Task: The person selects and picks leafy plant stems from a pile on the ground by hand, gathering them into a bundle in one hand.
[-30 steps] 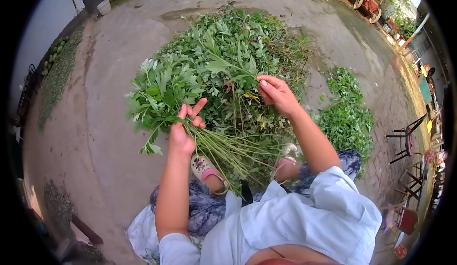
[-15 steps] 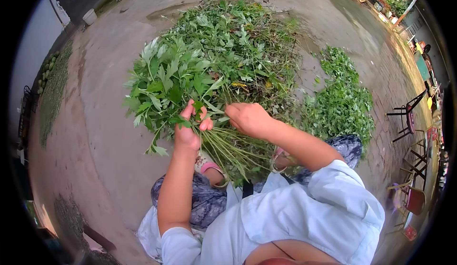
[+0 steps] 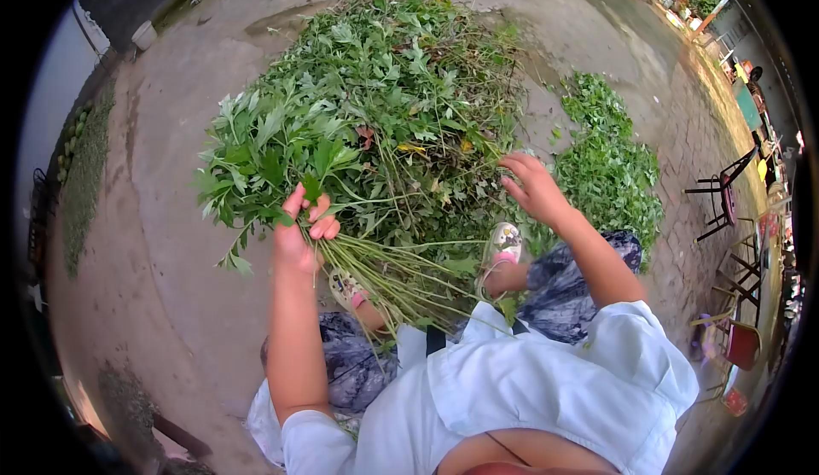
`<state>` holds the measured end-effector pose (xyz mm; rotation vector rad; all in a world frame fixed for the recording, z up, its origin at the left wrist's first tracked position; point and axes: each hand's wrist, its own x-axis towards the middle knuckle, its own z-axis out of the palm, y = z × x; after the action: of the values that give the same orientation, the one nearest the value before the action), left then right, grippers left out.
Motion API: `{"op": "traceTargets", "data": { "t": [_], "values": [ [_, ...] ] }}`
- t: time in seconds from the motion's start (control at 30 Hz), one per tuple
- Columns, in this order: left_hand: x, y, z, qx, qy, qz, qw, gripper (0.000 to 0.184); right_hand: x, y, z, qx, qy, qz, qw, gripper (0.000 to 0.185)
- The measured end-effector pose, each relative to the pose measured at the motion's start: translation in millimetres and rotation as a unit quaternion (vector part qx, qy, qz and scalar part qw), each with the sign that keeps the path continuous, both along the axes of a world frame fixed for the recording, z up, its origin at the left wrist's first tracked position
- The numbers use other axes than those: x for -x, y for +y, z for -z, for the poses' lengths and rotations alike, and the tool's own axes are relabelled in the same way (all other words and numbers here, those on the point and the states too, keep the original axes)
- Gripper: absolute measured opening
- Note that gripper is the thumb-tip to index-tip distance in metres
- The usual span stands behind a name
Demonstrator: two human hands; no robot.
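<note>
My left hand (image 3: 303, 232) is closed round a bunch of green leafy stems (image 3: 401, 268). The lobed leaves spread out beyond my fingers to the upper left, while the bare stalks fan out to the lower right over my feet. My right hand (image 3: 536, 189) is apart from the bunch, at the right side of a large pile of cut leafy plants (image 3: 384, 57). Its fingers are stretched out with the thumb apart, and I see nothing held in them. Some brown, withered stalks (image 3: 452, 176) lie in the near part of the pile.
A smaller heap of green leaves (image 3: 610, 163) lies on the concrete at the right. My patterned shoes (image 3: 503, 240) stand close to the pile. Chairs (image 3: 725, 193) line the right side. A white bucket (image 3: 144, 35) is at the far left, near a strip of drying plants (image 3: 90, 176).
My right hand has moved away from the bunch to the right, and its fingers have opened. My left hand, still gripping the bunch, has shifted left and slightly down.
</note>
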<state>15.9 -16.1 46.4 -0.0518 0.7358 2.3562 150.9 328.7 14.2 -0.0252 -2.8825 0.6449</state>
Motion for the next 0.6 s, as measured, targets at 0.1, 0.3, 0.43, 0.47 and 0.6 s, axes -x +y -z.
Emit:
{"op": "traceTargets", "data": {
  "t": [0.1, 0.3, 0.43, 0.47, 0.6],
  "values": [
    [-4, 8, -9, -0.007, 0.004, 0.038, 0.999, 0.024, 34, -92, -25, 0.102, 0.061, -0.186, 0.975, 0.053],
    [9, 3, 0, 0.030, -0.016, -0.078, 0.996, 0.020, 69, -146, -14, 0.274, 0.058, -0.079, 0.957, 0.017],
    [8, 5, 17, 0.131, -0.015, -0.127, 0.983, 0.020, 94, -153, -28, 0.166, 0.166, 0.064, 0.970, 0.017],
    [9, -1, 32, 0.100, 0.014, -0.089, 0.991, 0.017, 92, -162, -36, 0.133, 0.156, 0.039, 0.978, 0.021],
    [-21, 26, 17, 0.186, 0.059, -0.131, 0.972, 0.019, 74, -212, -35, 0.064, 0.074, -0.123, 0.987, 0.030]
  ]
}}
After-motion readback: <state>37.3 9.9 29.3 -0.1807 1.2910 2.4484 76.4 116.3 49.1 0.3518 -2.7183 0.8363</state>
